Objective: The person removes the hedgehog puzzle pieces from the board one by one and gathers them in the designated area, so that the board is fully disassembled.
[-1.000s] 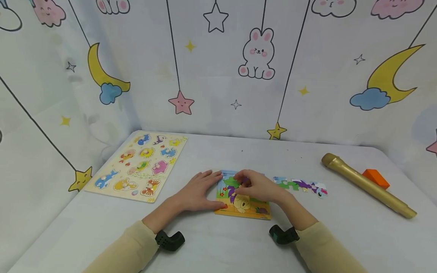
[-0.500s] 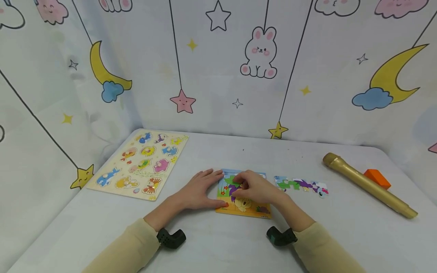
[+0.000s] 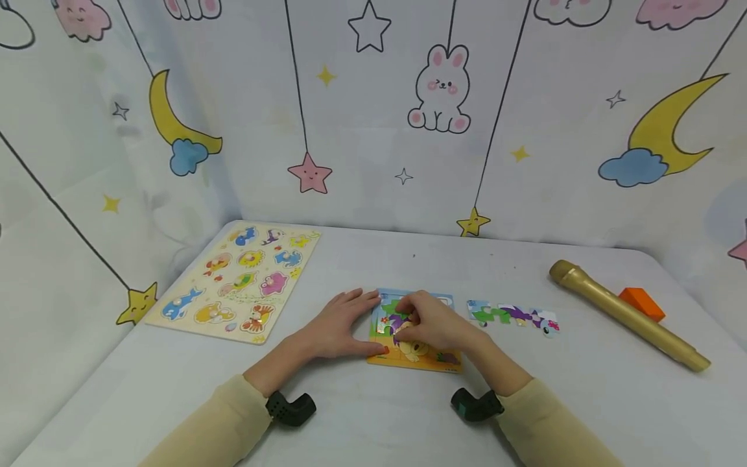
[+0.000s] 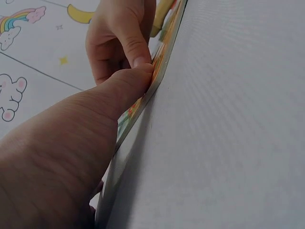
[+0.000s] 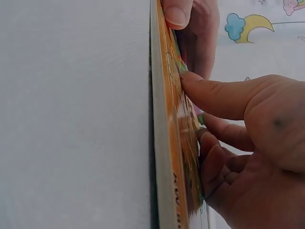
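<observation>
A small jigsaw puzzle board (image 3: 385, 361) with a yellow and purple cartoon figure lies flat at the table's middle. My left hand (image 3: 335, 331) rests along its left edge, fingers stretched out and thumb on the front left corner. Over the board's centre, my right hand (image 3: 440, 321) has curled fingers and pinches a jigsaw piece (image 3: 385, 325), which looks slightly raised at one edge. In the right wrist view the thumb (image 5: 214, 95) touches the board's face. The right hand hides much of the picture. A row of loose jigsaw pieces (image 3: 513, 316) lies right of the board.
A cream peg board (image 3: 230, 334) with sea-animal shapes lies at the back left. At the right are a gold microphone (image 3: 627, 314) and an orange block (image 3: 642, 303). A patterned cloth (image 3: 362, 117) hangs behind the table.
My right hand has lowered its fingertips and shifted slightly left on the board. A piece near the thumb now shows a raised, lighter edge. The left hand stays in place.
</observation>
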Available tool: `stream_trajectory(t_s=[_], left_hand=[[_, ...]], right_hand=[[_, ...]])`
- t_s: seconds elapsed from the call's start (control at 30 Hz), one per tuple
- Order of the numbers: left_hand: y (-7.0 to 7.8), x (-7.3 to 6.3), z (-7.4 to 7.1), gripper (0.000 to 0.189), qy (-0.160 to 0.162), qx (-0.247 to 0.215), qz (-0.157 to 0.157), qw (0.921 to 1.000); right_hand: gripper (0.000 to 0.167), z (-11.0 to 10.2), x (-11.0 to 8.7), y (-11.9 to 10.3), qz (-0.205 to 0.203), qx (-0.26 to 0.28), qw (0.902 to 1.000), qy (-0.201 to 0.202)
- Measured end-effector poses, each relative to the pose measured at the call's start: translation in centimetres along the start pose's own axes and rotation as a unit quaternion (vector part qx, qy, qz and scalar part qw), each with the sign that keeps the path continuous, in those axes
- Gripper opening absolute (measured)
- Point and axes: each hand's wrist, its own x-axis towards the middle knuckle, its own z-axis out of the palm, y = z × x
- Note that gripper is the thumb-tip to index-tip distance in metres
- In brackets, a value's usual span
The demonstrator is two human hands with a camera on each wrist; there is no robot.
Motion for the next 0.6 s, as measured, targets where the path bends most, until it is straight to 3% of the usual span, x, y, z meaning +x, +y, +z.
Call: stream_trajectory(t_s=[0.27,0.6], left_hand=[[-0.1,-0.04,0.07,0.092,0.001,0.001,-0.001,1.0],[-0.26,0.01,0.15,0.092,0.002,0.003,-0.003,1.0]], right_hand=[[0.043,0.14,-0.17,-0.33,-0.01,0.014,0.9998,0.007],[0.02,-0.18,-0.22,0.2,-0.048,0.036,0.9981,0.013]])
